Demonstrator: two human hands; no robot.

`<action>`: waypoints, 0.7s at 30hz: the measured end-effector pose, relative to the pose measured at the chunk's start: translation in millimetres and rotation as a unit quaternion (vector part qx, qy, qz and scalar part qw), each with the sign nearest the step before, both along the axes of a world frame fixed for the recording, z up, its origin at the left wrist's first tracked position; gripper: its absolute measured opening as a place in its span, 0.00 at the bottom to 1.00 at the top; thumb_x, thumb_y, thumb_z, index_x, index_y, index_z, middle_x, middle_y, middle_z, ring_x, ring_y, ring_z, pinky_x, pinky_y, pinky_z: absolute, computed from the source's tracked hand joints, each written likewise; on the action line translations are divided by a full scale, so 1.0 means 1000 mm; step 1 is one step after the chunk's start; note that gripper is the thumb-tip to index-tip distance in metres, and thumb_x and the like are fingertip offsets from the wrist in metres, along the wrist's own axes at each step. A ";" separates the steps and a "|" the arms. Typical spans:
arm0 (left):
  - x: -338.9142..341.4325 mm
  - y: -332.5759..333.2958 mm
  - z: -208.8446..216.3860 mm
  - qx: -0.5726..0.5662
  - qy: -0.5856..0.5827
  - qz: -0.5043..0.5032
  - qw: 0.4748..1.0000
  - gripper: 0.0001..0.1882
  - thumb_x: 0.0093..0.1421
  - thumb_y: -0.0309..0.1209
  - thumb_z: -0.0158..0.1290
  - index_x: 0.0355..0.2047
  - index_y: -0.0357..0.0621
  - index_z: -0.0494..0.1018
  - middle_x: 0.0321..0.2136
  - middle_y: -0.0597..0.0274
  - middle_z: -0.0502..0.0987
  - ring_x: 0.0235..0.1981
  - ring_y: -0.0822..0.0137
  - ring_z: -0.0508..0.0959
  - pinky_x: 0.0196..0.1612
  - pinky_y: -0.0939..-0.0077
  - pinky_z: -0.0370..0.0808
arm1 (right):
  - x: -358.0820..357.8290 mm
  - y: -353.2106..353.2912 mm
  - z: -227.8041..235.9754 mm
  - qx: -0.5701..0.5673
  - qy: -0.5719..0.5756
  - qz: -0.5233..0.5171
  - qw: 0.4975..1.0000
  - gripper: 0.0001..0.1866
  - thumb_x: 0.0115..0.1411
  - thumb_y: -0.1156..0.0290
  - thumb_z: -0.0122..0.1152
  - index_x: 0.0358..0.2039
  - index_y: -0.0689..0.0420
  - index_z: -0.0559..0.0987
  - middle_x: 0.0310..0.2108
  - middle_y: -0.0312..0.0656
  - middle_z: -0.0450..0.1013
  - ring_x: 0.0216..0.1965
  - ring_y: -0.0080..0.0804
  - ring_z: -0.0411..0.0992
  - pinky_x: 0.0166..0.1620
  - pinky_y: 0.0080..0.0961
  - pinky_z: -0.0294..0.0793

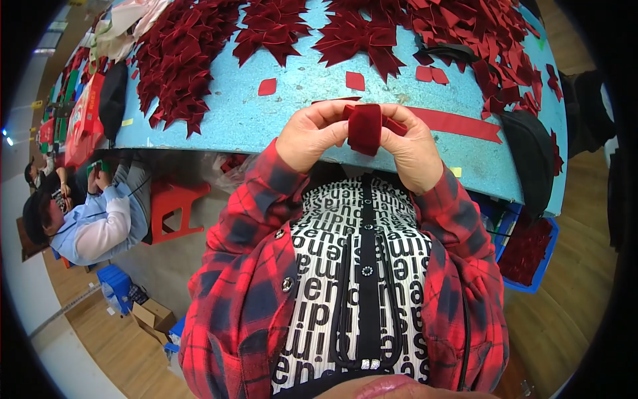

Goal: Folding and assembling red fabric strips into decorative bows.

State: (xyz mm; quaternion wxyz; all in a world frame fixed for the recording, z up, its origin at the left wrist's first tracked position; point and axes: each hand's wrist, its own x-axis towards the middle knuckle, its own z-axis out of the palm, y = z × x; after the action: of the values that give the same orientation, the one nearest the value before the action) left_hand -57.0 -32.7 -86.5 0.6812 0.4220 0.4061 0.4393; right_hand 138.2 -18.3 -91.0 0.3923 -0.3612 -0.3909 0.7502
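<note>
Dark red ribbon loop is held upper center of frame, above the near edge of the tabletop. Left hand and right hand both pinch it, one per side. Looks like velvet: probably light, soft, grippy, easily creased; best pinched at the side folds. Far fingertips and loop's back hidden. Can't tell if the flat ribbon strip joins it. Bow pile cut off at top.

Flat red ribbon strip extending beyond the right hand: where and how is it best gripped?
The strip is probably best pinched across its notched end, from the right: that end lies flat and uncovered, while the other runs behind the right hand.
</note>
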 end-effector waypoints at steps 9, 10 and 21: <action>-0.007 0.001 -0.016 -0.080 -0.004 -0.028 0.996 0.16 0.59 0.31 0.57 0.46 0.37 0.74 0.34 0.65 0.78 0.28 0.77 0.72 0.33 0.83 0.69 | 0.000 -0.001 0.001 -0.043 -0.011 0.044 0.998 0.17 0.55 0.75 0.66 0.44 0.60 0.72 0.40 0.38 0.74 0.38 0.22 0.71 0.42 0.20 0.72; -0.007 0.001 -0.018 -0.088 -0.010 -0.035 0.995 0.16 0.59 0.31 0.57 0.46 0.37 0.75 0.33 0.65 0.78 0.28 0.77 0.72 0.33 0.83 0.69 | 0.000 0.000 0.000 -0.045 -0.010 0.044 0.998 0.17 0.55 0.75 0.66 0.44 0.60 0.72 0.40 0.38 0.74 0.38 0.22 0.71 0.42 0.20 0.72; -0.001 0.001 -0.027 -0.098 -0.010 -0.045 0.994 0.11 0.59 0.31 0.58 0.40 0.39 0.76 0.28 0.68 0.77 0.26 0.78 0.71 0.31 0.83 0.69 | 0.005 0.005 -0.014 -0.021 -0.021 0.068 0.997 0.17 0.55 0.77 0.65 0.45 0.62 0.73 0.41 0.37 0.73 0.42 0.21 0.72 0.45 0.19 0.73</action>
State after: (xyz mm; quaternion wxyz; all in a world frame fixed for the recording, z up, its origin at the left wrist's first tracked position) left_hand -58.4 -31.3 -113.2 0.7424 0.3667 0.4211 0.3701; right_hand 143.3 -13.7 -105.5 0.3245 -0.3580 -0.4069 0.7752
